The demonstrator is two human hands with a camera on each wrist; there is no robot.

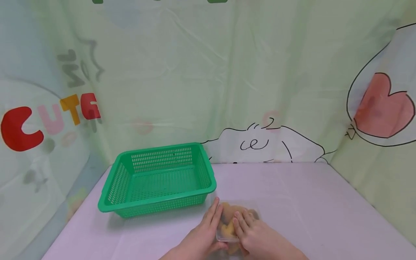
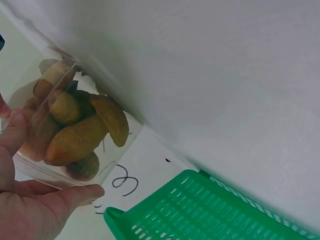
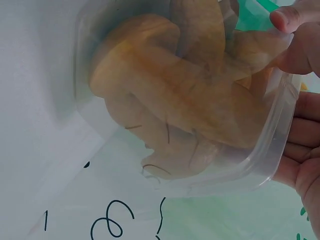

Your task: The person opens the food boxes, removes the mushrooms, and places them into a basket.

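A clear plastic container (image 1: pixel 231 213) holding several yellow-brown, lumpy pieces sits on the pale table near its front edge. My left hand (image 1: pixel 208 227) holds its left side, with the fingers along the wall and the thumb at the near edge. My right hand (image 1: pixel 251 231) grips it from the right, fingers lying over the top. In the left wrist view the container (image 2: pixel 75 132) is held between thumb and fingers of the left hand (image 2: pixel 35 200). The right wrist view has the container (image 3: pixel 170 105) filling the frame, the right hand's fingers (image 3: pixel 302 145) wrapped round its rim.
A green slotted plastic basket (image 1: pixel 159 150) stands empty on the table to the left and just behind the container; its corner (image 2: pixel 200 210) also appears in the left wrist view. Printed cloth walls enclose the table on three sides.
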